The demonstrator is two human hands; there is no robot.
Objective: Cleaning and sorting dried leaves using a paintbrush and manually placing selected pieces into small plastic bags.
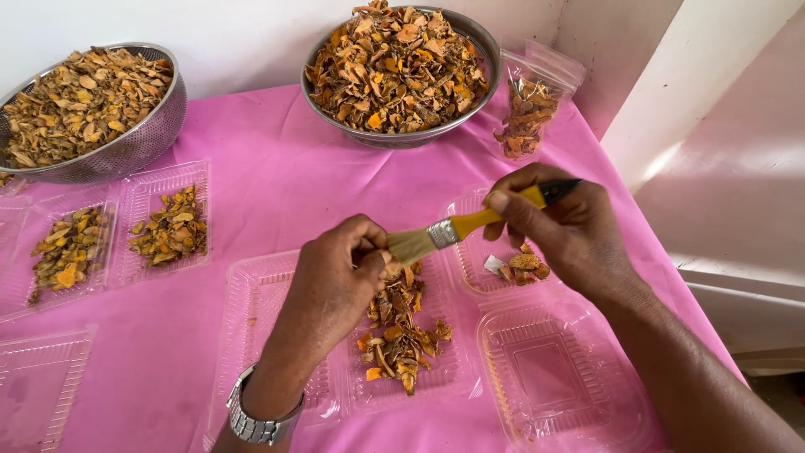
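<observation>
My right hand (pixel 563 225) grips a small paintbrush (pixel 470 225) with a yellow handle, its bristles pointing left. The bristles touch a dried orange-brown slice pinched in the fingers of my left hand (pixel 335 285), which wears a metal watch (pixel 251 419). Both hands hover over a clear plastic tray (pixel 453 377) holding a heap of dried slices (pixel 398 335). Behind my right hand, another clear tray (pixel 470 277) holds a few slices (pixel 524 267).
On the pink cloth (pixel 268 184) stand a metal bowl (pixel 482 38) and a metal colander (pixel 151 134), both heaped with dried slices. Two filled clear trays (pixel 126 252) lie at left, empty trays (pixel 562 377) in front, a filled plastic bag (pixel 528 113) back right.
</observation>
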